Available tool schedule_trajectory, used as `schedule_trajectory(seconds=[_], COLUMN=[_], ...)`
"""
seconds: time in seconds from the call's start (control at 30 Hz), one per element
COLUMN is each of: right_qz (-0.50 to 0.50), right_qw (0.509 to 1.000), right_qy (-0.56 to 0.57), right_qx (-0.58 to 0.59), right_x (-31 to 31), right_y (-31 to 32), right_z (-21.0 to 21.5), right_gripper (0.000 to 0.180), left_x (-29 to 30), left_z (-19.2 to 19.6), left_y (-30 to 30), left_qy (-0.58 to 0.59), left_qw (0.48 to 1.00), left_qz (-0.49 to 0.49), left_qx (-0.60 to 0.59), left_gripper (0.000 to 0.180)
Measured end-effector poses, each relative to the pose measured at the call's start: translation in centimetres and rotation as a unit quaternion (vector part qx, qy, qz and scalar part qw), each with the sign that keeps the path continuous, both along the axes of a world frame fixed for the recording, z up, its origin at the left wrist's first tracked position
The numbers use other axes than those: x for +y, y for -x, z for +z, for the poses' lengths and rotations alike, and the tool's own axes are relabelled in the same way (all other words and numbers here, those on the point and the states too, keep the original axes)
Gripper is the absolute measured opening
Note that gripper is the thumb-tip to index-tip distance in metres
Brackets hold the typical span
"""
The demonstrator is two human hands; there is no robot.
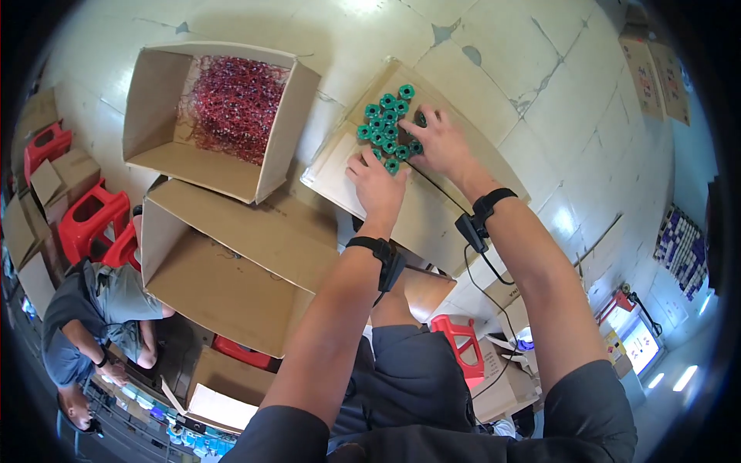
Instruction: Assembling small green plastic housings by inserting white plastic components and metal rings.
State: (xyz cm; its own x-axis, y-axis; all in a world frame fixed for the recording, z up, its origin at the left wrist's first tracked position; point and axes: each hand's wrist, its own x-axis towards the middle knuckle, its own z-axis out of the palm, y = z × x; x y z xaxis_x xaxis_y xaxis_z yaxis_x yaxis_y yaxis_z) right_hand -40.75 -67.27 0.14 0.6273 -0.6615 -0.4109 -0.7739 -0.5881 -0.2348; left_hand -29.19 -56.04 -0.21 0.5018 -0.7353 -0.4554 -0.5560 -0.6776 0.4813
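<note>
Several small green ring-shaped pieces with dark centres stand in a tight cluster [388,117] on a cardboard surface [455,216]. My left hand [377,187] rests at the cluster's near edge, fingers apart and touching the nearest pieces. On the right side, my right hand [441,147] curves around the outer pieces with its fingers spread. A few pieces are partly hidden under the fingers of both hands. Each wrist wears a black strap with a small device, and a thin dark cable runs from the right one.
At the left, an open carton [270,154] holds a heap of red wire-like pieces [235,104]. Another open carton [224,270] stands nearer. Red stools [93,220] and a seated person [77,324] are farther left. Another red stool [461,347] is beside my legs.
</note>
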Motion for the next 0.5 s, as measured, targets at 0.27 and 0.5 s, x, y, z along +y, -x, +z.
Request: schedule_trajectory(seconds=[0.27, 0.5], right_qz=[-0.028, -0.046], right_qw=[0.999, 0.999], right_qy=[-0.022, -0.004], right_qx=[-0.01, -0.025], right_x=[0.8, 1.6], right_y=[-0.7, -0.6], right_z=[-0.4, -1.7], right_gripper=[0.062, 0.054], left_x=[-0.6, 0.2], left_z=[-1.7, -1.5], left_y=[0.0, -0.5], left_qy=[0.032, 0.028], left_qw=[0.999, 0.999], left_qz=[0.007, -0.028], left_qx=[-0.043, -0.029], left_gripper=[0.055, 0.044])
